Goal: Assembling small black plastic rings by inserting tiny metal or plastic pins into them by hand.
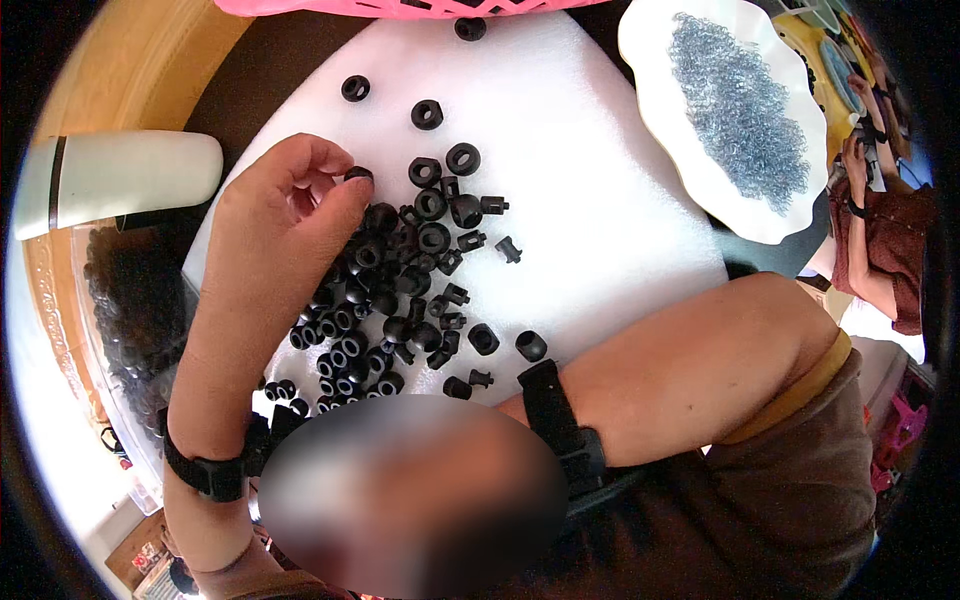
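Note:
My left hand (290, 195) is over the left side of a white foam sheet (610, 170), thumb and fingers closed on a small black plastic piece (358, 174). Just beside it, a loose pile of black hollow round plastic shells (433, 238) spreads down the sheet. Mixed in are smaller black notched plungers (509, 249), like cord-lock parts. My right forearm comes in from the right with a black wristband (550, 405). A blurred patch at the bottom covers nearly all of my right hand (514, 409), so its fingers are hidden.
A white scalloped plate (650, 90) with many small metal springs (740, 120) stands at the far right. A pink basket (400, 8) edges the top. On the left are a pale rounded object (140, 180) and a clear bin of black pieces (135, 290). Another person (885, 240) sits at right.

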The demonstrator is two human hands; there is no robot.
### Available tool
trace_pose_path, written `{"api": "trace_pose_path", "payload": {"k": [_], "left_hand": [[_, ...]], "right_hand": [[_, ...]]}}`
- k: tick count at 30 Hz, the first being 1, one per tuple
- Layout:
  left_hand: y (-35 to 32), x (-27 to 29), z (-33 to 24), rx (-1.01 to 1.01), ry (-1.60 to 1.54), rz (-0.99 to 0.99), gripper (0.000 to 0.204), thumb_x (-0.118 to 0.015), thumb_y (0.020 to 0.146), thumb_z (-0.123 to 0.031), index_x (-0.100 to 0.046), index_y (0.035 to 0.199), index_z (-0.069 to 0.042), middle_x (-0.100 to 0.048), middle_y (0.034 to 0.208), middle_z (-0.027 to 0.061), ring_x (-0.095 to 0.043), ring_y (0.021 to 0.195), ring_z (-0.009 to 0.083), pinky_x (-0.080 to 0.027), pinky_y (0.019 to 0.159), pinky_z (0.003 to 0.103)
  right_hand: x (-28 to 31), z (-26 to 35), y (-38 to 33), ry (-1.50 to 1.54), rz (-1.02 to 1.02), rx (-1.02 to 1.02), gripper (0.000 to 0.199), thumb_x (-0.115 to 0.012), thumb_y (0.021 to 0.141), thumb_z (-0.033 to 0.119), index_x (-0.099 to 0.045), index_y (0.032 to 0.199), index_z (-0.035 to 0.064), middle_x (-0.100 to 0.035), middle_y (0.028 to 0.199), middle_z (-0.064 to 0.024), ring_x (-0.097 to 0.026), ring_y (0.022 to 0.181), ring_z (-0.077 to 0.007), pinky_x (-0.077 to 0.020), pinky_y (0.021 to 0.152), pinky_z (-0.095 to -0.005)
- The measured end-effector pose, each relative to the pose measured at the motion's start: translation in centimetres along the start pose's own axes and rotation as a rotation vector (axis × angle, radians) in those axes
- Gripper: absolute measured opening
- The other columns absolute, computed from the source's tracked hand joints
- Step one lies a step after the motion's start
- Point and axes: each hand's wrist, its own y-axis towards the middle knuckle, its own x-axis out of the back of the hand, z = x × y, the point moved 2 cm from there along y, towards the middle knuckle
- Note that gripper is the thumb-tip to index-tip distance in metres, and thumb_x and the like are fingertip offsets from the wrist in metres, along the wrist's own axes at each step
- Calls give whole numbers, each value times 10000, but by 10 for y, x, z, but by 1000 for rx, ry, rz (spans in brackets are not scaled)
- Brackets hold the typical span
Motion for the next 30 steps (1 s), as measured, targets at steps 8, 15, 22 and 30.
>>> {"api": "trace_pose_path", "payload": {"k": [8,15,22,30], "left_hand": [[31,5,3,-153,7,-106,248,-588,861,-134,-576,1074,-6,-538,932,5,-483,766,83,-407,703,202],[32,-10,-4,-415,216,-63,229,-582,837,-96,-587,1058,-35,-527,957,53,-496,788,130,-423,713,237],[10,-5,-24,-382,197,-37,148,-570,834,-42,-607,975,-19,-564,912,63,-521,833,141,-427,733,247],[-5,-28,-63,-646,444,10,213,-664,691,-66,-625,900,-50,-567,911,76,-542,886,250,-388,828,368]], "right_hand": [[0,-2,-2,5,-74,38,147,-555,693,97,-617,800,17,-623,786,-179,-604,755,-360,-465,643,-437],[5,1,-8,15,-33,-2,149,-545,706,110,-602,804,14,-616,779,-184,-595,743,-376,-465,651,-444],[1,-1,-9,-14,-111,29,146,-540,730,115,-592,826,18,-610,781,-182,-591,745,-372,-464,655,-441],[-5,-2,-3,-52,-158,85,144,-534,758,121,-582,852,23,-604,783,-181,-587,747,-368,-463,659,-437]]}}
